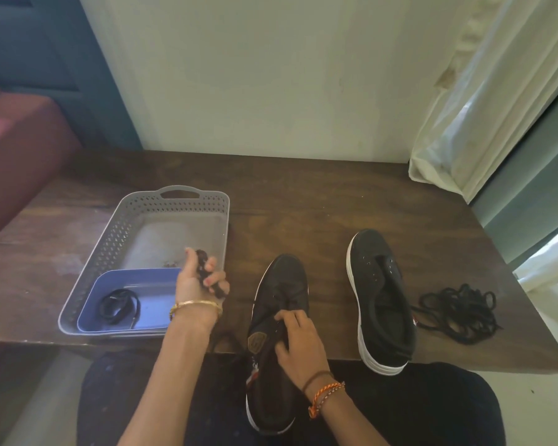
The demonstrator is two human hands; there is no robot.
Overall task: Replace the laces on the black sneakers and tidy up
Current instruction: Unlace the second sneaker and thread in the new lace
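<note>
Lace (207, 272), soft and limp, bunched in left hand (200, 280) mid-frame; right hand (298, 344) gripped sneaker (276, 333) at pliable tongue.

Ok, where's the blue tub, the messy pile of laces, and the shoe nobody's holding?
blue tub (152, 304): head view, bare floor of the tub.
pile of black laces (458, 312): head view, middle of the tangle.
unheld black sneaker (372, 252): head view, top of its toe.

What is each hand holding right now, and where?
Left hand: bundled black lace, fingers round its middle. Right hand: near sneaker, gripped at the tongue.
</note>
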